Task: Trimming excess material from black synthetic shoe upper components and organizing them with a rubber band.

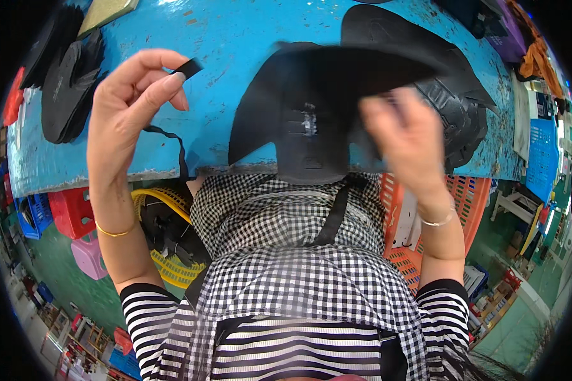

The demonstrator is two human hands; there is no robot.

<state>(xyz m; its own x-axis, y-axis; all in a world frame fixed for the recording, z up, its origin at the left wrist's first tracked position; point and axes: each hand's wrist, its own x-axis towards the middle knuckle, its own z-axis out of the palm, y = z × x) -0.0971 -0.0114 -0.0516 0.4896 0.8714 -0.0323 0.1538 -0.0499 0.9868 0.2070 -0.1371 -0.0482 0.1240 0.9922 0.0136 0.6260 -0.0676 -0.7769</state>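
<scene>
My left hand (124, 98) is raised over the left part of the blue table (210, 38). Its thumb and forefinger pinch a short, flat black strip (189, 68). In front of me lies a curved black sheet piece (260, 108) with a tab reaching over the table's near edge. A broad black flap (375, 71) on its upper right side is blurred by motion. My right hand (403, 136) is at the flap's lower edge, its fingers curled but smeared, so its grip is unclear. A thin black cord (173, 134) hangs off the edge below my left hand.
More black shaped pieces (388, 28) lie at the right on the table. Stacked black sole-shaped pieces (63, 105) sit at its left. Below the edge stand a yellow basket (178, 270) with black scraps and an orange crate (467, 203). A blue crate (541, 152) is far right.
</scene>
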